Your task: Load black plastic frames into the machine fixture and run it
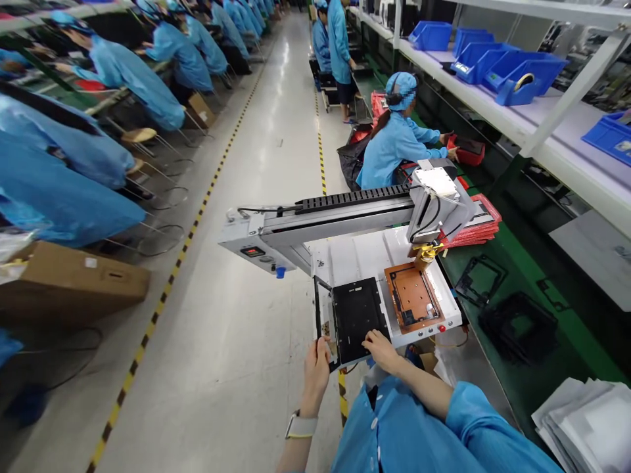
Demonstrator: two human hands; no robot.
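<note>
My left hand (316, 368) is closed on the near end of a thin black rectangular frame (316, 309), which is tilted at the left side of a black flat plate (357, 312). The plate lies on the white bed of a benchtop gantry machine (345, 253). At the plate's near right corner is my right hand (382, 349), fingers bent and pressed together; what they hold, if anything, is hidden. To the right, an orange-brown fixture (401, 299) carries another black frame (419, 289). A yellow-gold machine head (426, 253) stands over the fixture's far corner.
Loose black frames (517, 327) and white sheets (586, 424) lie on the green bench (566, 309) at right. Red trays (476, 226) are stacked behind the machine. A co-worker (394, 144) sits beyond. Blue bins (517, 72) line the shelf; a cardboard box (73, 279) stands left.
</note>
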